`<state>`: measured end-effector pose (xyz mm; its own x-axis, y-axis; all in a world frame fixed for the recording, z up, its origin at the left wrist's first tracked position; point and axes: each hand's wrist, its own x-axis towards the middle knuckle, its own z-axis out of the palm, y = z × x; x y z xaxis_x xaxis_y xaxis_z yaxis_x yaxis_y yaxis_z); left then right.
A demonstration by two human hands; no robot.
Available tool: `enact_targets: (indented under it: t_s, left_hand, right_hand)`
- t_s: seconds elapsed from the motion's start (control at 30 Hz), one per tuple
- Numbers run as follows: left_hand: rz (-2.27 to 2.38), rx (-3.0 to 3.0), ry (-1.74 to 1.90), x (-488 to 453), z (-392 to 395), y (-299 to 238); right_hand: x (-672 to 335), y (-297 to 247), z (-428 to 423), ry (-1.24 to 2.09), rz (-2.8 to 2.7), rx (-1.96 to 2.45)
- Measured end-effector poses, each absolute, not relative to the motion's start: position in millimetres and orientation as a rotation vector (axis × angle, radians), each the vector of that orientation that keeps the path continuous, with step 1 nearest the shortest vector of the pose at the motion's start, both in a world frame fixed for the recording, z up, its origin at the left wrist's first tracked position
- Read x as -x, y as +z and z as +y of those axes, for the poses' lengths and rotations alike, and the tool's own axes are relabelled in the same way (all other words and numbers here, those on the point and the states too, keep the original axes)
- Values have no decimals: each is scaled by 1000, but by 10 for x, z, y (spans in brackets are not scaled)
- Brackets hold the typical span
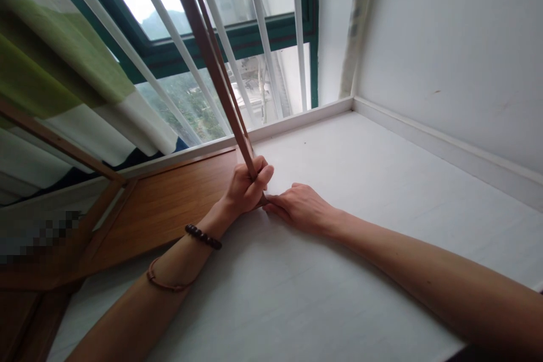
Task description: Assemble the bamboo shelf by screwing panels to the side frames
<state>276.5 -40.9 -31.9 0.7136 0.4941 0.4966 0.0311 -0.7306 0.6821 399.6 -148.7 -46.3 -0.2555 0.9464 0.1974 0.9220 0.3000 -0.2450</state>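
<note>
My left hand is wrapped round a slanting brown wooden bar near its lower end. The bar rises up and left past the window, with a second thin bar close behind it. At the bar's foot, my right hand has its thumb and fingers pinched on the end of the wood, low against the white surface. A brown wooden panel lies to the left of my left hand, close to the bar's foot. My fingers hide the joint there.
A window with green frames stands behind white railings. A striped curtain hangs at left beside another wooden bar. White wall bounds the right side. The pale, smooth surface spreads beneath both arms.
</note>
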Motion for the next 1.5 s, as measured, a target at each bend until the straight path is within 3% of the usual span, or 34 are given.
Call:
enact_targets:
  t_s: [0.97,1.2,1.4,1.5]
  left_hand:
    - [301,-2091,1010,-2798,-406,-369]
    - [299,-2057,1029,-2810,-424,-361]
    - [304,-2070,1018,-2807,-422,-356]
    - [309,-2065,1017,-2806,-427,-354]
  right_hand:
    - [-3966,-479,-1487,142,-2293,1645]
    - [-4277,-297,-1525,505,-2020,1785]
    - [-4452,-341,-1500,1063,-1719,1365]
    - [-4388,-409,-1482,949,-1620,1359]
